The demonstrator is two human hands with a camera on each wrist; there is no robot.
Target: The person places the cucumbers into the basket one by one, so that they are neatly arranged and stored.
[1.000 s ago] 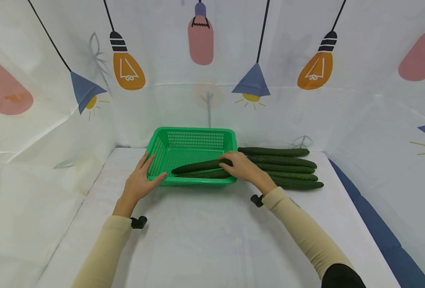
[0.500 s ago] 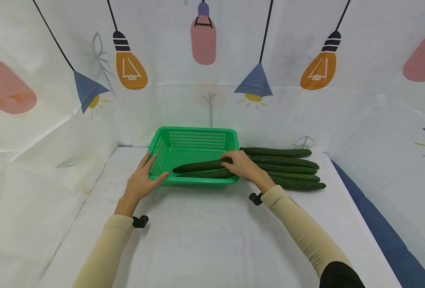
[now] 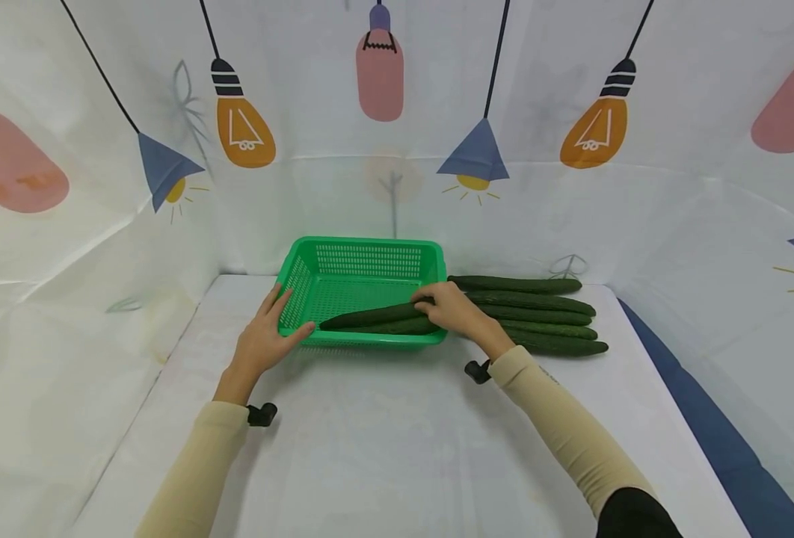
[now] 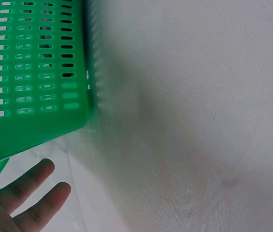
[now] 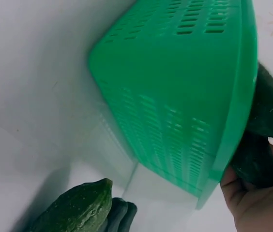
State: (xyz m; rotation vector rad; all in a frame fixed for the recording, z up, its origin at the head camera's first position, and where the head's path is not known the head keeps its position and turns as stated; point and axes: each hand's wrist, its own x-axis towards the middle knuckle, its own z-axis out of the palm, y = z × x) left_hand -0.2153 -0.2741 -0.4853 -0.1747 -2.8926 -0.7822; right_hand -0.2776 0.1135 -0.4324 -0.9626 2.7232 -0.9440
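Note:
A green plastic basket [image 3: 363,340] with slotted walls stands at the back of the table. Two dark green cucumbers lie along its front side, the rear cucumber [image 3: 370,315] partly over the front cucumber [image 3: 407,326]. My right hand [image 3: 452,308] reaches over the basket's right rim and grips the right end of the rear cucumber. In the right wrist view, both cucumber [image 5: 267,104] ends show between the rim and my fingers. With fingers spread, my left hand [image 3: 259,340] rests at the basket's front left corner, thumb on the front rim; the left wrist view shows two straight fingers [image 4: 44,208].
Several more cucumbers [image 3: 545,342] lie side by side on the table right of the basket, partly behind my right hand and wrist. A white cloth [image 3: 397,448] covers the table. Behind it hangs a white curtain [image 3: 330,202] printed with lamps.
The left end of the rear cucumber has dropped and shifted slightly toward the front, closer over the other one. Both hands stay almost in place.

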